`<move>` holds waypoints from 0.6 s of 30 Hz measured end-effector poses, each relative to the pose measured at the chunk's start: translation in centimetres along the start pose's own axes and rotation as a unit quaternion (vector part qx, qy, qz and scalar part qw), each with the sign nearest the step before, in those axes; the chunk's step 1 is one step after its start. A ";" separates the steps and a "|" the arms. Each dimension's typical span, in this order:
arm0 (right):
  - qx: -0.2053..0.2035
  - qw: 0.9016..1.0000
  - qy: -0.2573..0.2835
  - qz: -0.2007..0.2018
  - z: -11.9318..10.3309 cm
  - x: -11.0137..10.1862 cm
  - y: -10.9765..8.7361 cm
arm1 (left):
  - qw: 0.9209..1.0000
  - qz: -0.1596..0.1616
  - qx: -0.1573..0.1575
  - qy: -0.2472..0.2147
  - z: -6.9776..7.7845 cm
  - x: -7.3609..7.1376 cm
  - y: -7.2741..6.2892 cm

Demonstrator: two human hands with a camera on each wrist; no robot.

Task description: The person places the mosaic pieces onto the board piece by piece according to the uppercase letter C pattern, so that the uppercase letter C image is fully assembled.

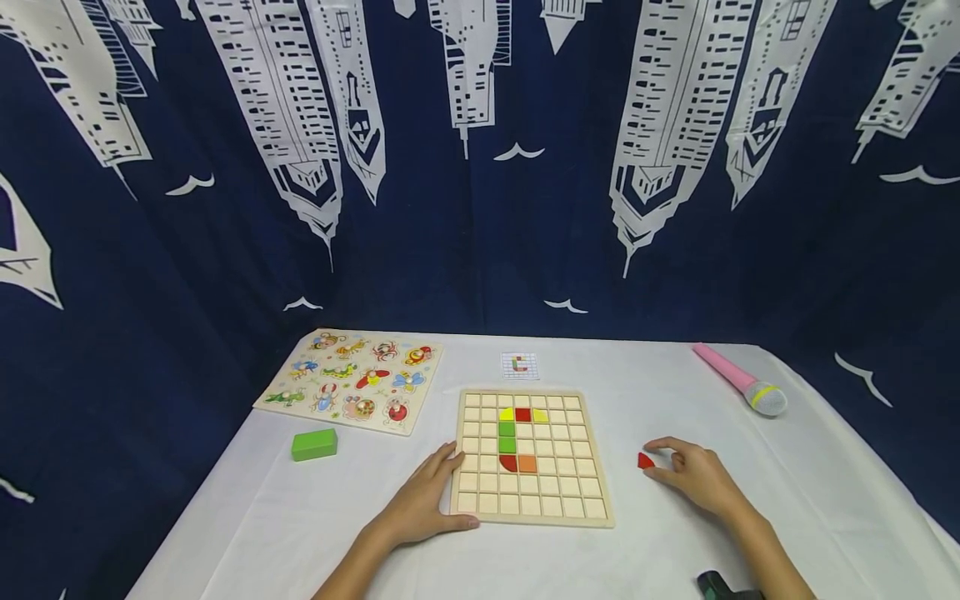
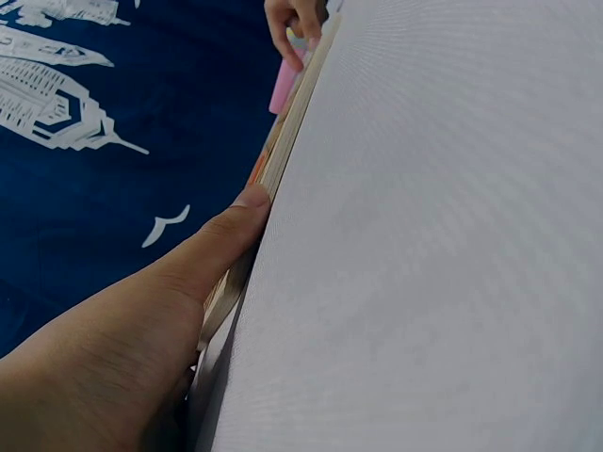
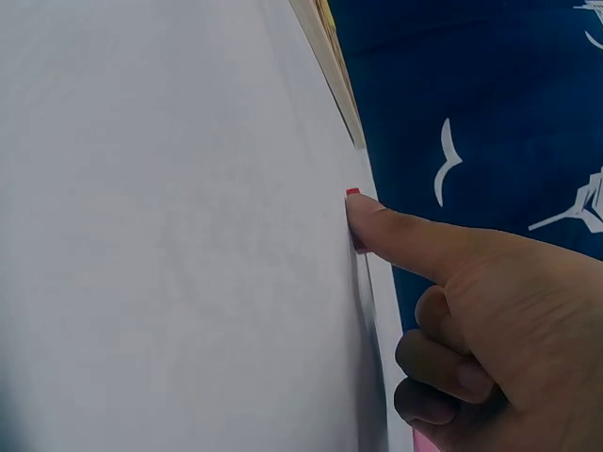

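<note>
A wooden grid board point(image 1: 592, 471) lies on the white table. Yellow, red, green and orange tiles fill a few of its squares in a bracket-like shape. My left hand point(image 1: 423, 500) rests at the board's near left corner, fingers along the left side and thumb against the near edge. The left wrist view has that thumb point(image 2: 221, 245) pressing the board's side. To the right of the board, my right hand point(image 1: 693, 477) pinches a small red tile point(image 1: 645, 461) between thumb and index finger. In the right wrist view the thumb covers most of the red tile point(image 3: 352, 192).
Beyond the board lies a small pattern card point(image 1: 520, 366). An insect picture puzzle point(image 1: 348, 379) and a green block point(image 1: 314, 445) are at the left. A pink toy microphone point(image 1: 738, 379) lies at the back right. Something black point(image 1: 720, 586) shows beside my right forearm.
</note>
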State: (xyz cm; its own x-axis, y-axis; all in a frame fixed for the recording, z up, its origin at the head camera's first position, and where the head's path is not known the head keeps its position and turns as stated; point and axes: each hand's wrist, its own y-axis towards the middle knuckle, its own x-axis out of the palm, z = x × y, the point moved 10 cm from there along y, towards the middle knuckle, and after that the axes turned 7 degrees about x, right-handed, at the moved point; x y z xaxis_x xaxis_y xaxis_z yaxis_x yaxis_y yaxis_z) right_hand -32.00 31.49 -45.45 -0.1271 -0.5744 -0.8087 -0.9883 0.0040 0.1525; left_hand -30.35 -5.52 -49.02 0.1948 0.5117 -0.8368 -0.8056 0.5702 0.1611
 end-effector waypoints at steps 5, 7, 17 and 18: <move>-0.013 1.000 -0.007 -0.011 -0.7 0.5 0.4 | 1.000 0.002 0.001 0.000 0.1 0.0 0.0; -0.015 1.000 -0.013 -0.013 -0.8 0.6 0.4 | 1.000 0.003 0.001 0.000 0.0 0.0 0.0; -0.001 0.999 -0.024 -0.048 -0.2 0.5 -0.5 | 1.000 0.002 0.000 0.000 -0.1 0.1 0.0; 0.002 0.998 -0.025 -0.052 -0.1 0.5 -0.6 | 1.000 0.002 0.000 0.000 -0.1 0.1 0.0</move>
State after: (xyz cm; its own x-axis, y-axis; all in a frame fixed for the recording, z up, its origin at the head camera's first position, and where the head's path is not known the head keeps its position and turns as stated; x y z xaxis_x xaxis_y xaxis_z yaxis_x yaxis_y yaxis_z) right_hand -31.45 31.17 -45.89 -0.0274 -0.5311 -0.8469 -0.9966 -0.0509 0.0642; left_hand -30.37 -5.53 -49.13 0.1918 0.5146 -0.8357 -0.8061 0.5684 0.1649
